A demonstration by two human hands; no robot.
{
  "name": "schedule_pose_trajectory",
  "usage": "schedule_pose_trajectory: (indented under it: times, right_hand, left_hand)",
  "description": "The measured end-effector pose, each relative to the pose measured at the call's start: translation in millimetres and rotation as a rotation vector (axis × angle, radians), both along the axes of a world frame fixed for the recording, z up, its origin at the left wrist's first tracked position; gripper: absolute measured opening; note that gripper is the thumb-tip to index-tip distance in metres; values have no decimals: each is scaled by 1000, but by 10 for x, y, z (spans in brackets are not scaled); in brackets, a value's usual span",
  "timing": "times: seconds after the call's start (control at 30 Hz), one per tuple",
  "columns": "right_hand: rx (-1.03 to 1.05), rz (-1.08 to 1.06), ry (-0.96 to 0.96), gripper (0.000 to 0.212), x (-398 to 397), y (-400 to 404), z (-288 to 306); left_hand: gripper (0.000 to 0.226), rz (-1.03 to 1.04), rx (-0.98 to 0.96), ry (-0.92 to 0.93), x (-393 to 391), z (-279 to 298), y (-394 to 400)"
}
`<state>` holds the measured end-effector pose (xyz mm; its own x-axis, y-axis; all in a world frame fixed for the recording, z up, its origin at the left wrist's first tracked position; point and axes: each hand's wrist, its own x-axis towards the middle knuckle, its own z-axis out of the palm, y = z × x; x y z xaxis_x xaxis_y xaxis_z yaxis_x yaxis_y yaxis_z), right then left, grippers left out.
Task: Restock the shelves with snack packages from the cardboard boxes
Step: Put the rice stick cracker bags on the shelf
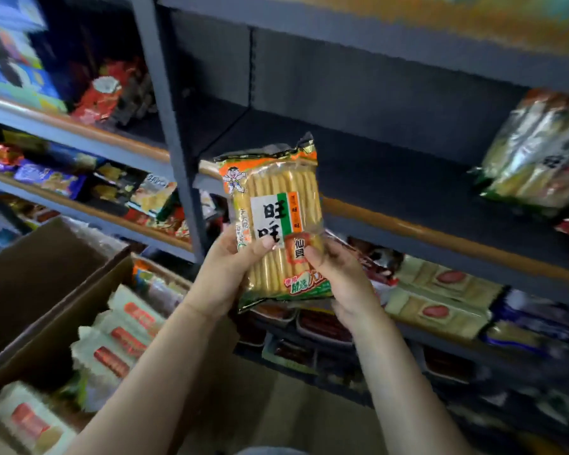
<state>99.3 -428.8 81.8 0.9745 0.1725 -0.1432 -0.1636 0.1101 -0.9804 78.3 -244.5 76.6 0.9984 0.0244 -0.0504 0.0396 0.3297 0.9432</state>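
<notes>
Shelf: our dark shelf (391,159) is mostly bare, similar packs (536,156) at right.
Hands: our left hand (225,270) and right hand (339,277) both clasp the cracker package (276,221) upright.

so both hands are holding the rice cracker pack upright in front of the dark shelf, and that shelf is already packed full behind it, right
Not quite. The head view shows the left hand and right hand holding the rice cracker pack upright in front of the dark shelf, but that shelf is mostly bare behind it. Only a few similar packs sit at its far right end.
</notes>
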Motion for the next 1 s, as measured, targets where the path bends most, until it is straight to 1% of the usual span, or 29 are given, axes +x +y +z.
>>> schedule_pose_trajectory:
  times: [0.03,0.1,0.13,0.2,0.27,0.33,0.4,0.47,0.53,0.6,0.77,0.9,1.0]
  right_hand:
    - [11,-69,-22,37,7,-235,101]
    - [42,-218,-68,24,14,-712,306]
    - [42,-282,-98,19,14,-964,407]
    - [-28,-368,-144,11,-11,-1461,583]
    - [-120,-441,-184,13,-29,-1932,659]
    - [-161,-544,-228,10,-31,-2346,692]
    - [-192,-684,-268,22,-20,-2706,725]
    - [-225,-771,-293,24,14,-3058,746]
    - [-255,-764,-285,19,75,-3350,747]
    - [-303,-709,-283,21,164,-3556,763]
    - [-360,-590,-269,36,462,-3877,785]
    - [-404,-542,-244,56,661,-3950,722]
    - [-423,-523,-256,67,758,-3961,667]
  left_hand:
    - [40,-23,14,-20,69,107,-228]
    - [39,-69,81,-56,194,290,-659]
    - [35,-93,130,-79,255,373,-882]
    - [24,-141,211,-115,372,510,-1334]
    - [24,-175,299,-154,486,616,-1781]
    - [26,-203,399,-185,606,690,-2192]
    - [29,-218,489,-211,757,724,-2566]
    - [28,-221,525,-221,922,743,-2917]
    - [27,-222,554,-238,1086,770,-3234]
    - [30,-218,588,-263,1265,797,-3520]
    - [34,-167,551,-237,1681,740,-4026]
    - [34,-104,606,-200,1912,604,-4190]
    - [35,-80,646,-179,2005,543,-4237]
